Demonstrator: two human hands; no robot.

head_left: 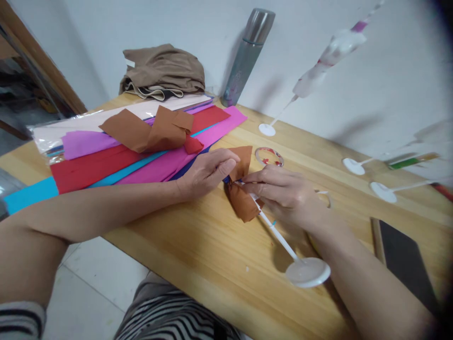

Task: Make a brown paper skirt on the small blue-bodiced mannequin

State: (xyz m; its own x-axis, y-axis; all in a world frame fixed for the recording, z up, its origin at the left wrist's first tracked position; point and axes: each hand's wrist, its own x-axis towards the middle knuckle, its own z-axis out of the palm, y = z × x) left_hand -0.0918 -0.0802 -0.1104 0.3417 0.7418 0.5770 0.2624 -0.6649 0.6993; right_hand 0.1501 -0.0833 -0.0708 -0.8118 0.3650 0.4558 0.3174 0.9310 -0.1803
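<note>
A white stick with a round white base is tilted above the table, its base toward my body. Brown crepe paper is gathered around the stick's far end, with a bit of dark blue showing at the gather. My left hand is closed at the paper's upper piece, its fingertips partly hidden behind the thumb. From the other side, my right hand pinches the gathered paper against the stick with thumb and fingers.
Folded brown paper lies on strips of red, pink and blue crepe paper at the left. Behind stand a thermos and a brown cloth. A tape roll, more white stands and a dark phone-like slab lie rightward.
</note>
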